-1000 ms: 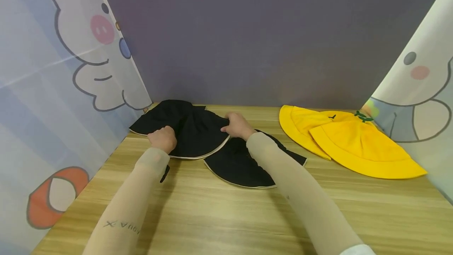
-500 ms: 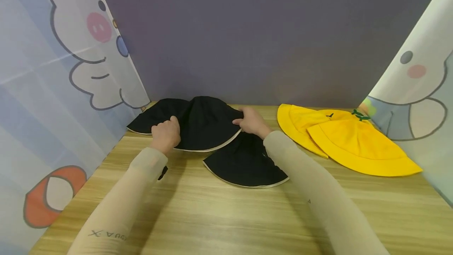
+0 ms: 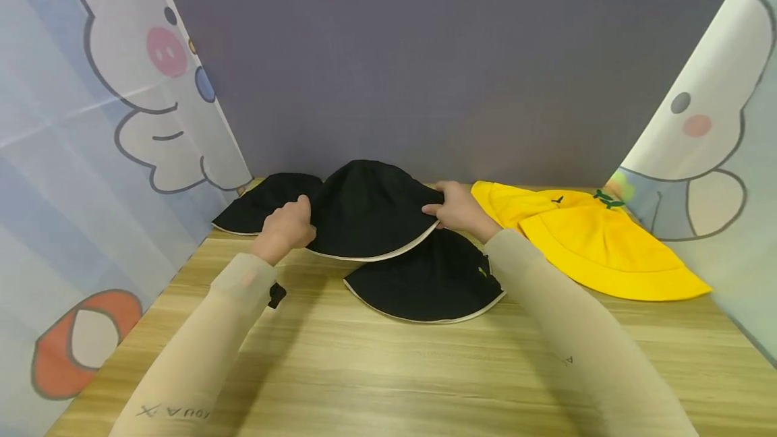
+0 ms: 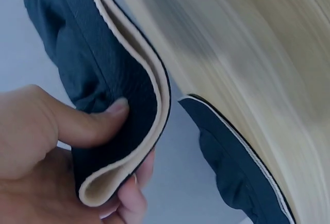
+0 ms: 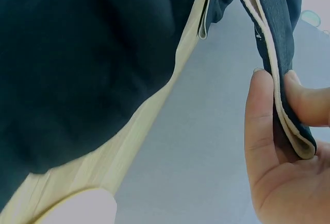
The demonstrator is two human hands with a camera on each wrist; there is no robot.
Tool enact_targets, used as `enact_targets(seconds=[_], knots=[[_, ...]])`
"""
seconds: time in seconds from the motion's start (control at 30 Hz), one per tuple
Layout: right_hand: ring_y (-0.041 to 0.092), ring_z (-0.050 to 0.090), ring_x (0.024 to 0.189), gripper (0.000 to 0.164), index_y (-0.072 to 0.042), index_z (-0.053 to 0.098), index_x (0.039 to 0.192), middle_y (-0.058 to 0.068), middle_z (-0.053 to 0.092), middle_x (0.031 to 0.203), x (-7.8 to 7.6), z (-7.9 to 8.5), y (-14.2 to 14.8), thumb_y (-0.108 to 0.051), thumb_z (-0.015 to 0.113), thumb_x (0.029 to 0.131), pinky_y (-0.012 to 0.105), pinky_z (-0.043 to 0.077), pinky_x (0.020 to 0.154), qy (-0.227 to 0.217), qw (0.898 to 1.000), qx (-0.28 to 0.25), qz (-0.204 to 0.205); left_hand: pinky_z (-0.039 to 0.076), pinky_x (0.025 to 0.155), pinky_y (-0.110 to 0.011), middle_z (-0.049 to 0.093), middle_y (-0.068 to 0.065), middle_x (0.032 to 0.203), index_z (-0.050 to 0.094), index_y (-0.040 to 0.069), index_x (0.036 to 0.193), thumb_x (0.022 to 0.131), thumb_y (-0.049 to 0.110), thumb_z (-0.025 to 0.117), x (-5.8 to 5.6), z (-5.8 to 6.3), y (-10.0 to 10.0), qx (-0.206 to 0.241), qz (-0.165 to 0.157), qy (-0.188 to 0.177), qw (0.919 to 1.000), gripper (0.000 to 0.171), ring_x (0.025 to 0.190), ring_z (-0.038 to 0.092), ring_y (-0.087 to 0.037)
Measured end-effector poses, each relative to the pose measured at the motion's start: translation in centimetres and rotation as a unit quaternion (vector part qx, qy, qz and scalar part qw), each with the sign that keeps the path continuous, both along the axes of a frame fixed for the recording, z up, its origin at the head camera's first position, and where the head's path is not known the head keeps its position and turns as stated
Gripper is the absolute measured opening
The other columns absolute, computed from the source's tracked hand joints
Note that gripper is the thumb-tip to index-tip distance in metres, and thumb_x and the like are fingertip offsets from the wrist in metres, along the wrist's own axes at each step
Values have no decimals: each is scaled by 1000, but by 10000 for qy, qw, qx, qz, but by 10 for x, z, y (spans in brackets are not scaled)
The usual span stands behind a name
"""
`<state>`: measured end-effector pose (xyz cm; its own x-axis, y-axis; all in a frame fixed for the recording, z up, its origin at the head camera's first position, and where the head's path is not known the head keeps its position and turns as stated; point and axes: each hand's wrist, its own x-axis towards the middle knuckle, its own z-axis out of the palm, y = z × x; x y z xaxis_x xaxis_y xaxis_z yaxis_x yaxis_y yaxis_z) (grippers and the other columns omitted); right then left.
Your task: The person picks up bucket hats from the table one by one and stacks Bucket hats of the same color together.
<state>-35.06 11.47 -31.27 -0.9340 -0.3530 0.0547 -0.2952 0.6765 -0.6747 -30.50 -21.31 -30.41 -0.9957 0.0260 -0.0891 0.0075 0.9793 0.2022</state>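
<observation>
A black bucket hat [image 3: 370,211] with a cream-edged brim is held up, folded flat, between both hands. My left hand [image 3: 286,226] pinches its left end; in the left wrist view the thumb lies on the folded brim [image 4: 124,105] with fingers behind. My right hand [image 3: 461,209] pinches the right end, and the right wrist view shows thumb and fingers on either side of the brim [image 5: 281,95]. Below and slightly right, a second black hat [image 3: 427,285] lies on the table, partly covered. Behind my left hand rests a third black hat [image 3: 267,204].
Yellow bucket hats [image 3: 607,248] with small green sprouts overlap on the right of the wooden table [image 3: 376,376]. A grey panel [image 3: 394,66] stands at the back. Cartoon-printed sheets [image 3: 54,174] bound both sides.
Both hands have lifted the held black hat and carried it rightward, away from the left black hat. More of the black hat underneath shows now. The hats on the table stay put.
</observation>
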Motion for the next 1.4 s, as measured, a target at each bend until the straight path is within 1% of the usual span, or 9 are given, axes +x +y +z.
enact_targets(seconds=[0.1, 0.33, 0.5, 0.6, 0.8, 0.9, 1.13, 1.33, 1.4], knots=[[36, 72, 79, 62, 7, 41, 150, 26, 60, 130, 7, 0, 11, -17, 67, 100, 34, 59, 72, 48, 9999, 152, -4, 52, 81, -54, 58, -32, 126, 37, -9, 142, 101, 16, 60, 2, 2, 5, 89, -178, -210, 9996, 53, 103, 63, -47], [32, 72, 73, 33, 4, 60, 125, 19, 67, 106, 24, 4, 36, -16, 68, 99, 34, 58, 71, 5, 9990, 430, -81, 47, 99, -58, 48, -33, 144, 30, -7, 151, 102, 18, 60, 4, 4, 22, 286, -499, -394, 9976, 63, 124, 54, -50], [29, 73, 71, 47, 9, 53, 136, 27, 63, 121, 37, 6, 52, -16, 68, 100, 42, 57, 86, -136, 9970, 755, -140, 48, 98, -55, 52, -30, 140, 38, -7, 145, 101, 17, 63, 6, 3, 35, 369, -791, -395, 9954, 56, 123, 55, -48], [27, 73, 69, 59, 14, 43, 144, 32, 57, 132, 44, 4, 62, -16, 67, 100, 47, 54, 93, -272, 9954, 903, -166, 47, 101, -53, 55, -28, 137, 44, -7, 138, 100, 15, 63, 7, 1, 40, 525, -1144, -455, 9910, 48, 124, 55, -45], [20, 72, 65, 65, 18, 37, 145, 37, 50, 139, 53, -4, 83, -16, 68, 99, 42, 56, 88, -587, 9928, 1042, -60, 43, 107, -49, 56, -21, 135, 48, -6, 136, 100, 10, 64, 10, -5, 49, 1039, -1765, -889, 9748, 43, 128, 53, -38], [20, 72, 65, 70, 20, 32, 147, 40, 42, 145, 56, -7, 92, -16, 68, 99, 40, 57, 86, -787, 9924, 941, -25, 43, 107, -49, 58, -18, 132, 50, -4, 134, 100, 13, 64, 11, -6, 53, 1146, -1860, -1009, 9706, 40, 127, 54, -36], [22, 73, 71, 76, 21, 26, 148, 41, 29, 153, 62, -12, 107, -17, 70, 98, 52, 48, 102, -1241, 9875, 967, -37, 46, 104, -47, 61, -15, 127, 52, -4, 134, 100, 11, 65, 13, -16, 64, 1432, -1980, -1259, 9615, 39, 123, 57, -33], [23, 73, 70, 75, 24, 29, 145, 45, 30, 148, 64, -25, 112, -12, 72, 96, 38, 60, 77, -1452, 9870, 695, 5, 46, 105, -45, 62, -14, 129, 54, -1, 133, 99, 11, 66, 12, -31, 70, 1290, -1954, -1429, 9617, 38, 124, 58, -32], [23, 72, 68, 70, 23, 33, 143, 44, 38, 143, 64, -32, 113, -10, 72, 95, 35, 60, 69, -1527, 9868, 535, -25, 44, 107, -45, 60, -14, 133, 53, -1, 135, 99, 11, 66, 12, -35, 71, 1257, -1917, -1509, 9616, 40, 127, 56, -33]])
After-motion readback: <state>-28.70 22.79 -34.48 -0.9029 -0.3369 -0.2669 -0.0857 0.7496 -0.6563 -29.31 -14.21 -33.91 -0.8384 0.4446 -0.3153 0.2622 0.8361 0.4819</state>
